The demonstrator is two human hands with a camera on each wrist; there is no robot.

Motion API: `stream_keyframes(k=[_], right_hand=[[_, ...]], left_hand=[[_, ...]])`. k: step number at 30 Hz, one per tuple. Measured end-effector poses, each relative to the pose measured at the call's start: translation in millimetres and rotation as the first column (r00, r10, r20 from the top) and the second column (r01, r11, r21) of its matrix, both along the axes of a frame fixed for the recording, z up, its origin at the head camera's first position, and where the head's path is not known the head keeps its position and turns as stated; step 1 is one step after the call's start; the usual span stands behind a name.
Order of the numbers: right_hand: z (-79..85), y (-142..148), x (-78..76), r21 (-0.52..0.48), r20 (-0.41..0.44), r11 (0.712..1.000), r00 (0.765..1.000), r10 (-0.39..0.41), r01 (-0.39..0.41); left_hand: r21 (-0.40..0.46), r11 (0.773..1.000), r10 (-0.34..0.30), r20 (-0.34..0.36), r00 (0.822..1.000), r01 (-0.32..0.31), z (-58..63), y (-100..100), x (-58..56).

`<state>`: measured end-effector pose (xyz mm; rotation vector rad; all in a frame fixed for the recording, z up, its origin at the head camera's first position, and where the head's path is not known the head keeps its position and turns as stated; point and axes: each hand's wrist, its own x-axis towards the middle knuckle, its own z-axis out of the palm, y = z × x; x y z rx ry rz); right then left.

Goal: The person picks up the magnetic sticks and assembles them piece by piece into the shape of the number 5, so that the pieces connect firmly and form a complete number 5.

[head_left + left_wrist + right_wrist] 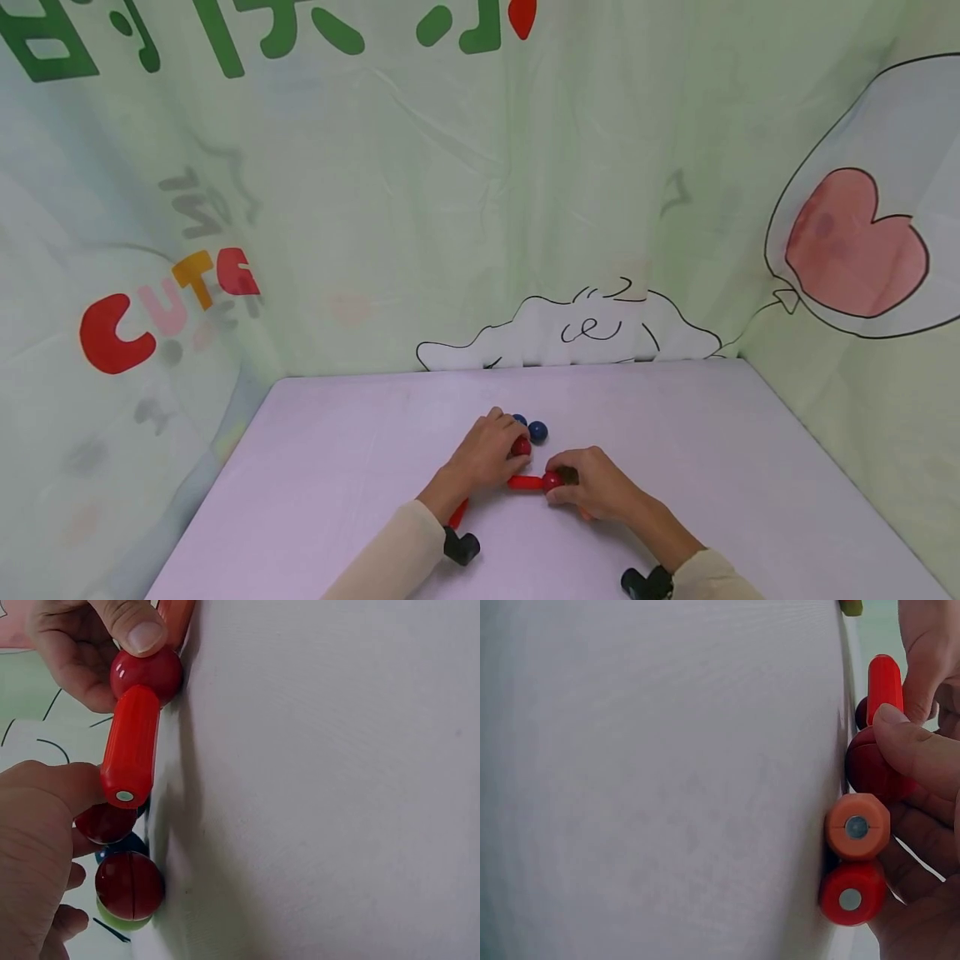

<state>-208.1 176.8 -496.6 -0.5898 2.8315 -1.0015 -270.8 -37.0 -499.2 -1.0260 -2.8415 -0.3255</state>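
Observation:
My left hand holds a shiny red ball between thumb and fingers, low over the table. To its right, my right hand pinches another red ball with thumb and fingers. A short red rod points left from that ball, joined to it; its free end shows a small metal disc in the left wrist view. Beneath my right hand, an orange rod and a second red rod lie side by side, metal discs facing the camera. Two blue balls sit just beyond my left fingers.
Another red ball lies near my left fingers. A red rod shows beside my left wrist. Black wrist devices are on both forearms. The pale table ends at printed cloth at the back and sides.

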Motion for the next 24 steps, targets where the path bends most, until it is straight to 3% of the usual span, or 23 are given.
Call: stream_keyframes(k=[8,15,24], right_hand=[[-0.6,-0.8,0.0,0.009,0.002,1.000,1.000,-0.011,0.011],[0.3,0.0,0.2,0.002,0.003,1.000,1.000,-0.003,0.003],[-2.5,1.1,0.2,0.003,-0.035,1.000,0.999,0.000,0.000]], left_hand=[[0.089,0.996,0.008,0.043,0.999,-0.012,13.3,-8.0,10.3],[0.192,0.980,0.012,0.160,0.987,-0.043,20.6,-18.8,20.7],[0.208,0.977,0.003,0.191,0.982,-0.043,22.8,-30.1,30.1]])
